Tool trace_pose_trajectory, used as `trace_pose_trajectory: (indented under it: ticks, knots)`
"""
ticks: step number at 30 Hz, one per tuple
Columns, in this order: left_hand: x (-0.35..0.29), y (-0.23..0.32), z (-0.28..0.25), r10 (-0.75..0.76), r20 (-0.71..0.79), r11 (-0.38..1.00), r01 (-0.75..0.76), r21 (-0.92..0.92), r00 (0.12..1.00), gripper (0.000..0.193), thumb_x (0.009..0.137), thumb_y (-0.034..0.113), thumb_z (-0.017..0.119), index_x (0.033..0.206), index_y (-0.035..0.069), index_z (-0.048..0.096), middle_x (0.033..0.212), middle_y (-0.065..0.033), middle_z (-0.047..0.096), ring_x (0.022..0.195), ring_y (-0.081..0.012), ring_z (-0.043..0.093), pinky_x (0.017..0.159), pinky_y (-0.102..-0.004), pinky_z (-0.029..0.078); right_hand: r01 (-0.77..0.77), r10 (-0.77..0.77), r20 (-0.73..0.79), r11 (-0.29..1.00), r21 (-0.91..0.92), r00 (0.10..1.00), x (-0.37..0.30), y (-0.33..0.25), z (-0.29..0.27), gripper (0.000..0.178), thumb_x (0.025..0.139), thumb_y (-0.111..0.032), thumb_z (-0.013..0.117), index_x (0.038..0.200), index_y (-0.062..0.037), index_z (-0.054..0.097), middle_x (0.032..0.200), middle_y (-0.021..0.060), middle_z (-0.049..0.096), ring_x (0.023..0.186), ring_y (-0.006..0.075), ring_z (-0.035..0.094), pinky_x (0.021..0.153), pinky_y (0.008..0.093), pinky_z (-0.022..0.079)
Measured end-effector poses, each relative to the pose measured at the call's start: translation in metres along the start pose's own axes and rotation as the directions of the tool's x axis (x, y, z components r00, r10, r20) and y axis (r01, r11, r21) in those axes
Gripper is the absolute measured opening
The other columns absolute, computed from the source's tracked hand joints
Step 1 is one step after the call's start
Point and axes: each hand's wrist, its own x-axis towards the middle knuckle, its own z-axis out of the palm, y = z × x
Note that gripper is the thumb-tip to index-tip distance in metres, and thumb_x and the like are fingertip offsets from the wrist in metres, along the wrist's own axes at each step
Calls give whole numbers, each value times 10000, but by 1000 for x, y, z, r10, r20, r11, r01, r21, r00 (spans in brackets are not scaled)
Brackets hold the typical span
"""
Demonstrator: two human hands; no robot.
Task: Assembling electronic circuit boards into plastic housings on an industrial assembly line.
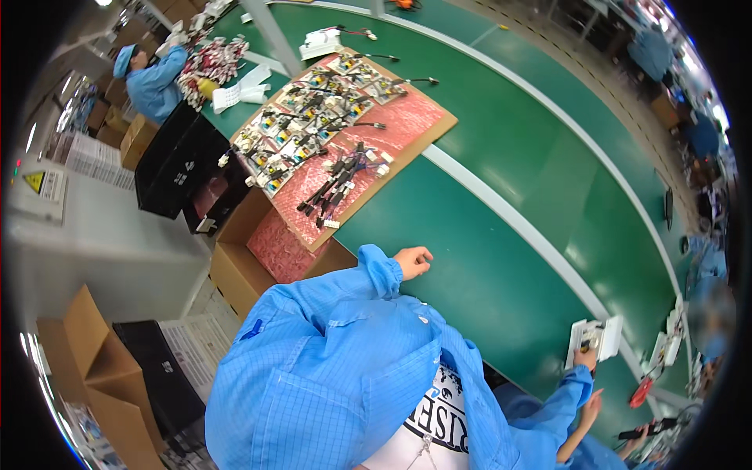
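My left hand hovers over or rests on the green tabletop just right of the blue cuff; its fingers are loosely bent, apart, with nothing in them. Out to the right, my right hand grips the near edge of a white tray-like housing with small electronic parts inside. Left of centre, a cardboard sheet covered in pink bubble wrap carries several small circuit boards with wires. A bundle of black cables with white connectors lies at its near side.
An open carton with pink wrap stands below the sheet; black bins are beyond it. A metal rail crosses the table. A co-worker's hand is close to my right forearm. Another person works far left.
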Motion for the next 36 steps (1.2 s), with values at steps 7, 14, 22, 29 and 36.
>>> trace_pose_trajectory:
  ticks: [7, 14, 22, 29, 36]
  knots:
    - [-48, -13, -39, 89, -412, 996, -83, 34, 907, 142, 793, 63, 526, 914, 18, 585, 767, -85, 621, 662, -147, 595, 629, -276, 489, -63, 50, -134, 993, -95, 990, -39, -132, -75, 379, 726, -323, 587, 979, -42, 606, 973, 170, 586, 916, 347, 548, 796, 481, 414]
    - [-131, -72, -124, 73, -923, 996, -71, 50, 378, 128, 734, -18, 452, 692, 28, 564, 561, -68, 561, 554, -144, 586, 457, -267, 460, -395, 314, -366, 903, -171, 876, -66, -172, -55, 720, 683, -254, 599, 1336, -211, 299, 1374, 157, 237, 1266, 291, 251, 918, 571, 249]
    - [-123, -186, -242, -488, -726, 739, -213, -639, 485, 367, 840, 312, 534, 1073, 31, 500, 905, -102, 589, 738, -204, 589, 600, -315, 491, 797, -690, -400, 530, 290, 604, -127, -384, -81, 545, 636, -33, 589, 1165, -52, 460, 1192, 196, 451, 1123, 361, 415, 943, 425, 346]
    - [-86, -145, -259, -495, -627, 542, -350, -764, 602, 290, 809, 199, 593, 1049, 65, 504, 918, -71, 581, 814, -220, 578, 700, -369, 487, 981, -951, -309, -59, 187, 2, -230, -604, -102, 620, 612, 2, 584, 1207, -77, 430, 1285, 159, 376, 1188, 329, 356, 977, 409, 319]
    - [-92, -158, -281, -463, -578, 486, -354, -799, 672, 191, 811, 191, 591, 965, 100, 524, 847, -37, 583, 732, -190, 588, 621, -349, 494, 933, -977, -127, -118, -339, -169, -261, -740, -79, 441, 806, -109, 441, 1245, -110, 406, 1357, 68, 310, 1292, 273, 211, 1035, 494, 169]
